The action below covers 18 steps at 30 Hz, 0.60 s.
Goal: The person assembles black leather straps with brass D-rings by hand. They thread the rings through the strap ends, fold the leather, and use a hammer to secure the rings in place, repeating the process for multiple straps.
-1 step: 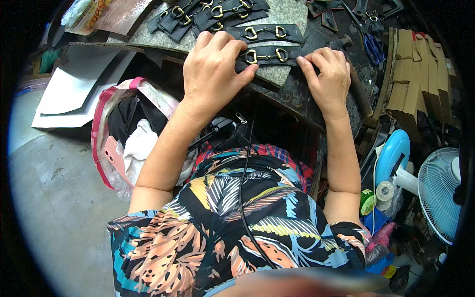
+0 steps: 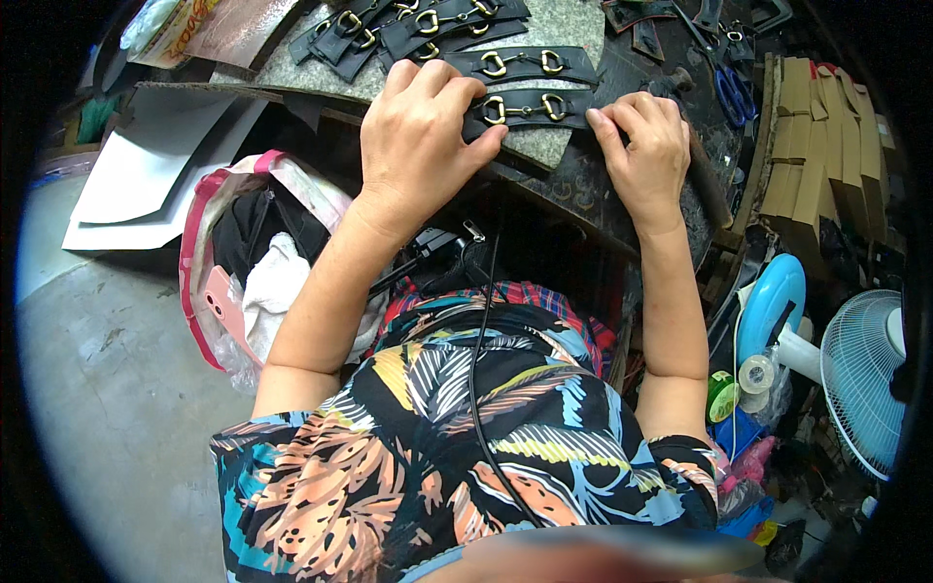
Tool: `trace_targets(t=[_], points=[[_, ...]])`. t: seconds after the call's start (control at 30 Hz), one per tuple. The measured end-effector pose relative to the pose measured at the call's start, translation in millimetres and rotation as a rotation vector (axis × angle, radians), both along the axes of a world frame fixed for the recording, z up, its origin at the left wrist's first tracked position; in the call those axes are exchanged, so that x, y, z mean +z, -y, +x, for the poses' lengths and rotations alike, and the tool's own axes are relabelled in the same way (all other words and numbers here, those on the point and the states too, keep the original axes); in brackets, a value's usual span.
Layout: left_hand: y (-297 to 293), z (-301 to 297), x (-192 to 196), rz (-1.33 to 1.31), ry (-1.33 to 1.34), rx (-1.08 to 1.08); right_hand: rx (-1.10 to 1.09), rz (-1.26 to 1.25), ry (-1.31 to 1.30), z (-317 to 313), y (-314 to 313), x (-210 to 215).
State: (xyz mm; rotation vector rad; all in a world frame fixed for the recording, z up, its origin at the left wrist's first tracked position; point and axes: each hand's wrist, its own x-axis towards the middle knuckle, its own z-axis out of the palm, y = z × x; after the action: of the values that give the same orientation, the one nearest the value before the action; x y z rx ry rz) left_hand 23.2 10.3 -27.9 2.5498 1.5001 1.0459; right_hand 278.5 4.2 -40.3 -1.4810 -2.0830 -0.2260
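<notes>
A black leather strap [image 2: 526, 108] with a gold metal buckle lies across the near edge of a grey stone slab [image 2: 573, 29]. My left hand [image 2: 423, 136] covers its left end, fingers curled over it and thumb against the strap's edge. At the strap's right end, the fingertips of my right hand [image 2: 641, 146] pinch it. A second strap of the same kind [image 2: 520, 63] lies just behind it. Several more are piled at the slab's far side [image 2: 418, 24].
Blue-handled scissors [image 2: 729, 92] and a hammer handle [image 2: 705, 185] lie right of my right hand. Brown cardboard boxes [image 2: 807, 146] stand further right, with a white fan [image 2: 860, 379] below them. A pink-trimmed bag [image 2: 243, 262] and white sheets [image 2: 146, 185] are on the floor at left.
</notes>
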Motion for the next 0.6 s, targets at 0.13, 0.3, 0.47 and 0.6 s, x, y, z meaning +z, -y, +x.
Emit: trace_targets(t=[0.13,0.3,0.47,0.6], points=[[0,1,-1,-0.017,0.003,-0.001,-0.022,0.043,0.015,4,-3,-3],[2,5,0,0.021,0.025,-0.033,0.019,0.052,-0.032,6,-9,-1],[2,7,1,-0.003,-0.023,-0.086,0.058,0.037,-0.029,4,-10,-1],[-2,5,2,-0.003,-0.003,-0.117,0.072,-0.022,-0.104,4,-11,5]])
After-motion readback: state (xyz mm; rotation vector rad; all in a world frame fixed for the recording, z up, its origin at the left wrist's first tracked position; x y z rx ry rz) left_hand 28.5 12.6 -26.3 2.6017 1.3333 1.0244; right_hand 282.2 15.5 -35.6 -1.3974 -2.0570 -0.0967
